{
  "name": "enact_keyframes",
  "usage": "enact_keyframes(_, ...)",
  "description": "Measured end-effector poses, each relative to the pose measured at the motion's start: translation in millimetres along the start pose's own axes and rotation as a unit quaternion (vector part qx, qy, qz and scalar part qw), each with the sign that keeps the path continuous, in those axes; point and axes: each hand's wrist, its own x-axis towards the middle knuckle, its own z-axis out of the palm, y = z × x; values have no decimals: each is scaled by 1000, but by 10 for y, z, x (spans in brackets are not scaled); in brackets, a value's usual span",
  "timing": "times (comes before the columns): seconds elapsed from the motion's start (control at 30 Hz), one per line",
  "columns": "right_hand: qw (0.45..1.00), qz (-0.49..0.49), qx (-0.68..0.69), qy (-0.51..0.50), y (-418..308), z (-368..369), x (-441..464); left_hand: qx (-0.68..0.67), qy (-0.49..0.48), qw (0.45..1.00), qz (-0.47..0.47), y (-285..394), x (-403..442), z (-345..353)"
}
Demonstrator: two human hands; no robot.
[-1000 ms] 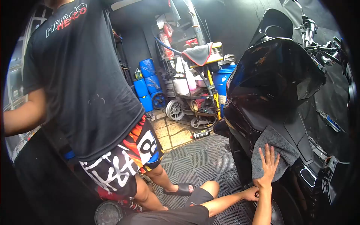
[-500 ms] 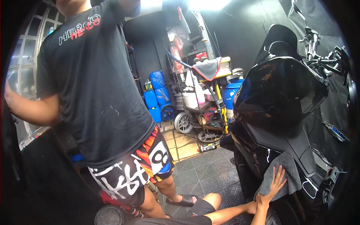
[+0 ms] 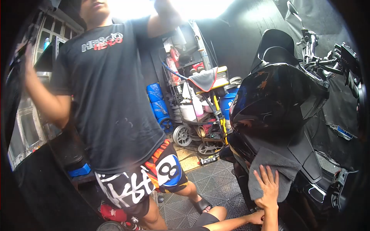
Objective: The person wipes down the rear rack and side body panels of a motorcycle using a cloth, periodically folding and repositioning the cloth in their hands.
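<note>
My right hand lies flat with fingers spread on a grey microfiber cloth. The cloth covers part of the glossy black side panel of a motorcycle. Low beside my right wrist is my left hand; its fingers are partly hidden behind that wrist, so their grip cannot be made out.
A person in a black T-shirt and patterned shorts stands close on the left, arms raised. Behind are a cluttered rack, blue drums and a loose wheel rim. A bottle lies on the floor by the black mat.
My right hand and the cloth have slid a little left across the panel. The standing person's arms have moved, and the view has shifted slightly.
</note>
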Motion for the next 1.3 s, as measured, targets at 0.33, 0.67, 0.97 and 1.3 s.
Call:
enact_keyframes(0.33,997,-71,2,-1,265,27,458,-28,-9,999,17,-123,333,-173)
enact_keyframes(0.67,980,78,-173,55,1077,431,-746,-1,-13,1000,-13,219,157,-288)
enact_keyframes(0.97,961,-228,-139,-72,317,214,692,-33,16,996,86,120,189,-223)
enact_keyframes(1.3,1000,-12,-15,-10,723,305,-379,-26,4,998,57,252,100,-359)
